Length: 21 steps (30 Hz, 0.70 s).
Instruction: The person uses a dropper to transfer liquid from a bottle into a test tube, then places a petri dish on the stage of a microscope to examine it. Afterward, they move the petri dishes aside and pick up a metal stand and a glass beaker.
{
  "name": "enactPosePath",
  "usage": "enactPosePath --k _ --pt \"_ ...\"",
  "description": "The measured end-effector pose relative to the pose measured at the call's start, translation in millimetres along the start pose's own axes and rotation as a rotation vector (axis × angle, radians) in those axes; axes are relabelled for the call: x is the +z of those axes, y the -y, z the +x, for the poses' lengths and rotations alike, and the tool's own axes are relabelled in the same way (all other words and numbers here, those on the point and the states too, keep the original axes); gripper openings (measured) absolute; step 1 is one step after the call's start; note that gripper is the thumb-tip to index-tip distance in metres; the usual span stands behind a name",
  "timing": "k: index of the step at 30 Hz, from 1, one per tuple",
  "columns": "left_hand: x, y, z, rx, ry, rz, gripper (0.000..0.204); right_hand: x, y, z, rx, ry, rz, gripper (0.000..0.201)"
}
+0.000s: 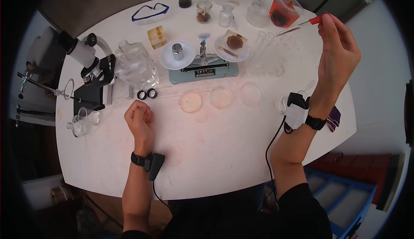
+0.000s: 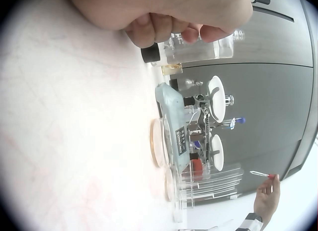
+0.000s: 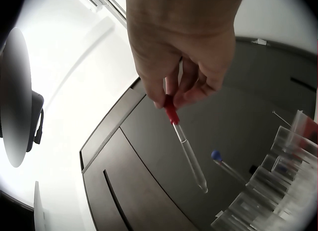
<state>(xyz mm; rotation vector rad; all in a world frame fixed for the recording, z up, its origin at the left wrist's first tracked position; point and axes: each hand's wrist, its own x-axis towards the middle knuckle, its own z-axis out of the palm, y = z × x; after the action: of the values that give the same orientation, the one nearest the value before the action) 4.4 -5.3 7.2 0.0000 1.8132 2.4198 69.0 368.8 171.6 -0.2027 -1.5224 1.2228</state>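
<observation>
High at the right, my right hand [image 1: 338, 51] pinches the red rubber bulb of a glass dropper [image 3: 191, 159] between thumb and fingers. Its clear tube slants downward in the right wrist view, tip free in the air. Below it in the head view, several clear test tubes [image 1: 265, 58] stand in a transparent rack. My left hand [image 1: 139, 120] is curled with nothing in it, over the table's left front part. Two small black-rimmed caps [image 1: 151, 93] lie just beyond its knuckles. Three shallow glass dishes [image 1: 190, 101] lie in a row between the hands.
A blue-green balance [image 1: 203, 72] carries a metal weight [image 1: 177, 51] on its left pan and a clear block with a brown specimen [image 1: 235, 42] on its right. A microscope [image 1: 88, 66] and clear bottles [image 1: 138, 64] stand left. A red-filled container [image 1: 284, 10] stands at the back right.
</observation>
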Motion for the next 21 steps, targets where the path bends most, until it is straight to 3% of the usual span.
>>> enactPosePath --k 21 --pt "-0.2 1.8 2.5 0.021 0.017 -0.015 0.023 -1.0 -1.8 0.2 -0.027 0.103 -0.188 0.022"
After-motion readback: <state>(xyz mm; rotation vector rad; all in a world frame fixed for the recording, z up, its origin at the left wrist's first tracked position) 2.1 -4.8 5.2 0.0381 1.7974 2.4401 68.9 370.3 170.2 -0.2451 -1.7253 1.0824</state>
